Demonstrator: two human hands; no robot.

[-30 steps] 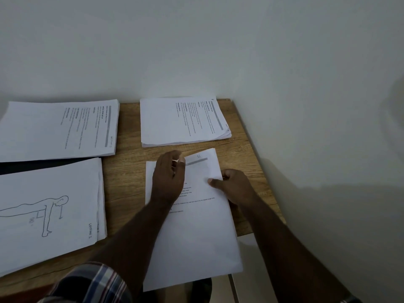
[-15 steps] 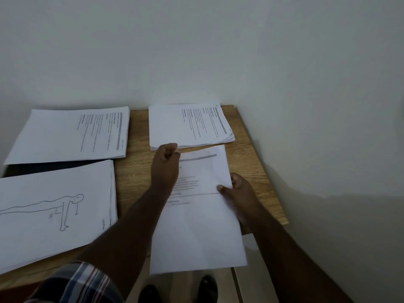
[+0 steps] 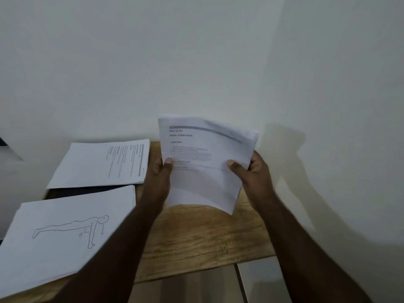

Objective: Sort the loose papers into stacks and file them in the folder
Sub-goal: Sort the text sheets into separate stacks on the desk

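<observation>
Both hands hold one stack of printed pages [image 3: 205, 165] upright above the far right part of the wooden table [image 3: 207, 235]. The left hand [image 3: 160, 173] and the right hand [image 3: 251, 171] each pinch a side edge, thumb in front. I judge they are squaring this stack; next it needs tapping even and laying down. Two other stacks lie at the left: text pages [image 3: 100, 165] far, push-up drawing [image 3: 65, 232] near. No folder is clearly visible.
</observation>
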